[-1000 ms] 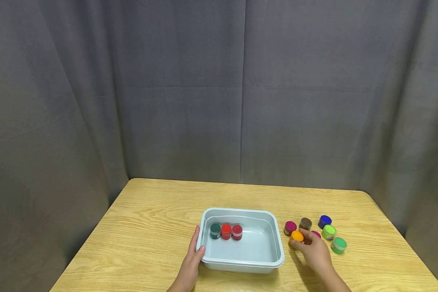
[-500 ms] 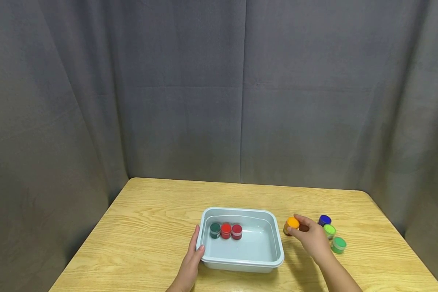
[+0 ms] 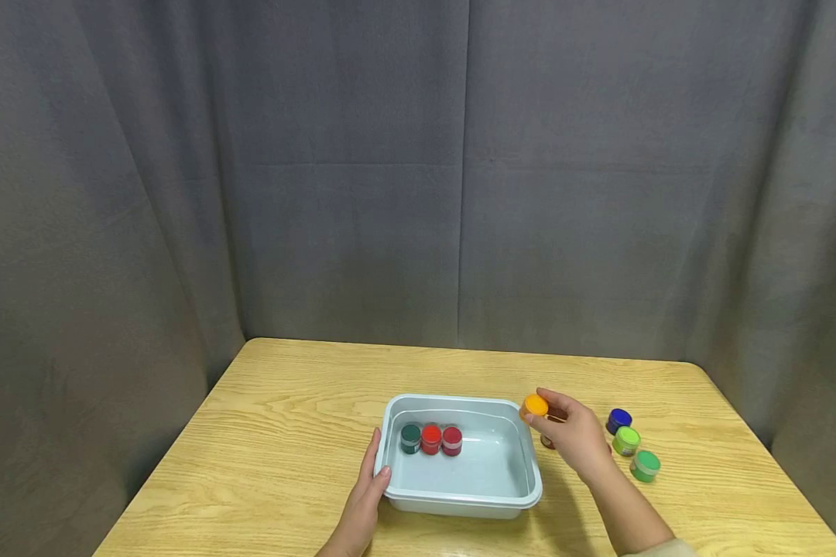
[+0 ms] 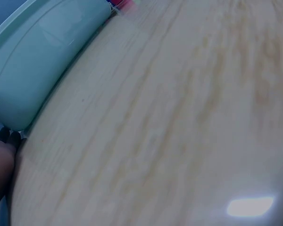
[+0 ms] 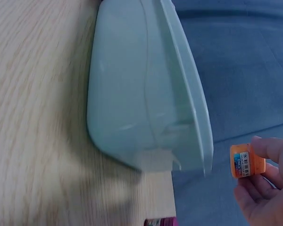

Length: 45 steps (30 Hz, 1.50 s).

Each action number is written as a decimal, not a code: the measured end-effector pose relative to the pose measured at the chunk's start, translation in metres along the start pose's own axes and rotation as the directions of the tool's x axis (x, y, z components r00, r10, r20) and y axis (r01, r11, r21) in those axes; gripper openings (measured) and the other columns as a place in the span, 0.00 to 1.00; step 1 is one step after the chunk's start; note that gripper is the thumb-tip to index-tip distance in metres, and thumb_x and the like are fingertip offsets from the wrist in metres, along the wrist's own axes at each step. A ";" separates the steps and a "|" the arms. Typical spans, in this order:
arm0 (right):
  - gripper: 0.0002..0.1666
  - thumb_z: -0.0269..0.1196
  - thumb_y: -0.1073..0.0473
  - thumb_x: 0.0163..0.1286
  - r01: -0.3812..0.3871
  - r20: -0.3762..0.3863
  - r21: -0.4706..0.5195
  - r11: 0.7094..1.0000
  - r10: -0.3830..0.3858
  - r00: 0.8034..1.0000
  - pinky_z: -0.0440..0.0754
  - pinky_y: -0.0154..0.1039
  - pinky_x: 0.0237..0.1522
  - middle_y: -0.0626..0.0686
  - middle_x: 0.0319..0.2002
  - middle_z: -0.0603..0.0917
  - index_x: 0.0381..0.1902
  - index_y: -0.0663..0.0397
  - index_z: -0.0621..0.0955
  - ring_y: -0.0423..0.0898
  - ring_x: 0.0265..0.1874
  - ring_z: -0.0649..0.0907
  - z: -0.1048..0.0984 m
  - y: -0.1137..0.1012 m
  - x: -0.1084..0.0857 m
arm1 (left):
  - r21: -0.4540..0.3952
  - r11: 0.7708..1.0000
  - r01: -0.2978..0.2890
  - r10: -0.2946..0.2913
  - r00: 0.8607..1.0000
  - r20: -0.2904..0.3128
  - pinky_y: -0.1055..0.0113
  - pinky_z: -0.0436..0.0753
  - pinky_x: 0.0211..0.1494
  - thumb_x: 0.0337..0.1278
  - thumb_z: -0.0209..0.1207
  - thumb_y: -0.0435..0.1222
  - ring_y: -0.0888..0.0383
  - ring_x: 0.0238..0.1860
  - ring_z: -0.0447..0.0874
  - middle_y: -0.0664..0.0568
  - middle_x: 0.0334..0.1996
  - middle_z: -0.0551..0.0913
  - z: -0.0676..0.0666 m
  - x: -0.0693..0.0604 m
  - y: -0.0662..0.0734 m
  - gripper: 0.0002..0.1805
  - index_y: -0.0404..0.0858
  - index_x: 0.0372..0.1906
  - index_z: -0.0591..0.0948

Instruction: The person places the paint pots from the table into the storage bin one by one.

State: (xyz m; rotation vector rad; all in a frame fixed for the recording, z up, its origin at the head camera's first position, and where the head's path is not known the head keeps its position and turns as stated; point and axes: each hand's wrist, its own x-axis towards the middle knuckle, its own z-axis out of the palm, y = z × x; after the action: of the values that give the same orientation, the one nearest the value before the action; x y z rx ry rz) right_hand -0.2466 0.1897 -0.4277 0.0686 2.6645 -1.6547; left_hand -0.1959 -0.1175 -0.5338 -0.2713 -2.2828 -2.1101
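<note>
My right hand (image 3: 577,439) pinches a small orange paint jar (image 3: 535,406) between thumb and fingers. It holds the jar raised at the right rim of a pale blue plastic basin (image 3: 460,493). In the right wrist view the orange jar (image 5: 247,161) shows a printed label and is apart from the basin's wall. My left hand (image 3: 359,499) grips the basin's left side near its front corner, thumb on the rim. Inside the basin, a dark green jar (image 3: 410,439), an orange-red jar (image 3: 431,439) and a crimson jar (image 3: 452,440) stand in a row along the left half.
Right of the basin on the wooden table (image 3: 306,387) stand a blue jar (image 3: 618,421), a lime jar (image 3: 626,440) and a green jar (image 3: 645,466). A brown-sided jar (image 3: 547,442) is mostly hidden behind my right hand. Grey curtains (image 3: 362,193) surround the table.
My right hand has lifted the orange jar off the table and carried it up and left to the basin's right rim. The left hand and the basin have stayed put.
</note>
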 end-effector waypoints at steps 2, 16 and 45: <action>0.34 0.66 0.59 0.67 0.006 0.002 -0.005 1.000 -0.006 1.000 0.87 0.37 0.42 0.67 0.61 0.77 0.68 0.63 0.71 0.56 0.52 0.82 0.004 -0.003 0.000 | 0.003 1.000 -0.005 0.005 1.000 -0.002 0.34 0.37 0.75 0.77 0.38 0.41 0.36 0.78 0.34 0.38 0.79 0.41 0.000 0.001 -0.001 0.33 0.41 0.79 0.43; 0.30 0.68 0.63 0.63 0.048 0.017 -0.016 0.999 -0.048 0.999 0.84 0.47 0.56 0.64 0.56 0.81 0.63 0.65 0.75 0.59 0.56 0.81 0.038 -0.014 0.008 | 0.002 1.000 -0.009 0.009 1.000 -0.002 0.33 0.37 0.75 0.77 0.37 0.40 0.35 0.78 0.34 0.38 0.79 0.41 -0.001 0.000 -0.001 0.33 0.39 0.79 0.43; 0.22 0.73 0.71 0.52 0.109 0.080 -0.151 0.983 -0.097 0.992 0.84 0.45 0.48 0.59 0.40 0.86 0.47 0.69 0.82 0.47 0.37 0.81 0.085 -0.002 0.032 | -0.014 1.000 0.003 -0.003 1.000 0.021 0.32 0.35 0.74 0.77 0.37 0.41 0.34 0.78 0.31 0.38 0.79 0.38 -0.001 0.000 0.000 0.34 0.41 0.79 0.41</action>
State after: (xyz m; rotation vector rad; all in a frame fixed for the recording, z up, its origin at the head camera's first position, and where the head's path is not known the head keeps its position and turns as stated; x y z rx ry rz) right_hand -0.2799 0.1136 -0.4647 -0.1297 2.7741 -1.4372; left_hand -0.1964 -0.1185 -0.5337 -0.2917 -2.2817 -2.1362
